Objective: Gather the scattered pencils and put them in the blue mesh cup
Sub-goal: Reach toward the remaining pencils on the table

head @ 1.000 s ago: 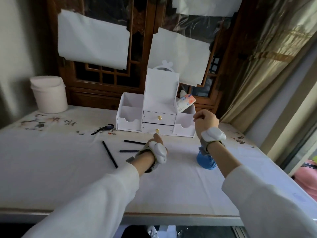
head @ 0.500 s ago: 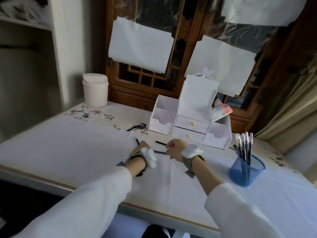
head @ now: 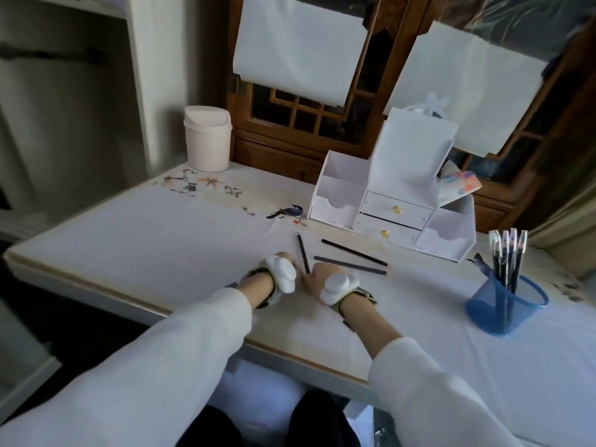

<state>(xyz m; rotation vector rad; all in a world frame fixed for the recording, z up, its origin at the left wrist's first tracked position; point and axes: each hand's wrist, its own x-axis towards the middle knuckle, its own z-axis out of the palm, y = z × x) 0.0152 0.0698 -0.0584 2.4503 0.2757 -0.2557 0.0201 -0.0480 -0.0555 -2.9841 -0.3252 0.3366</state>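
Both hands sit just in from the near edge of the worktop (head: pixel 161 240), about midway along it. The left hand (head: pixel 280 269) is knuckles-up, fingers hidden under its white wrist tracker, so whether it is spread or closed cannot be told. The right hand (head: pixel 322 279) is curled and almost touching the left. Its fingers meet the near end of the loose pencil (head: pixel 303 253) that points at the far edge, but a real pinch cannot be told. 0.5 s ago the right hand was further right, over the near crosswise pencil (head: pixel 350 265), and 1 s ago it was raised above the cup. That pencil and the far crosswise pencil (head: pixel 354 252) lie flat beyond the right hand, unmoved. The blue mesh cup (head: pixel 496 312) stands toward the right edge, holding a bunch of pencils (head: pixel 508 259), same as 0.5 s ago. A white organiser (head: pixel 393 201) sits at the far edge, a bin (head: pixel 208 138) at the far left corner
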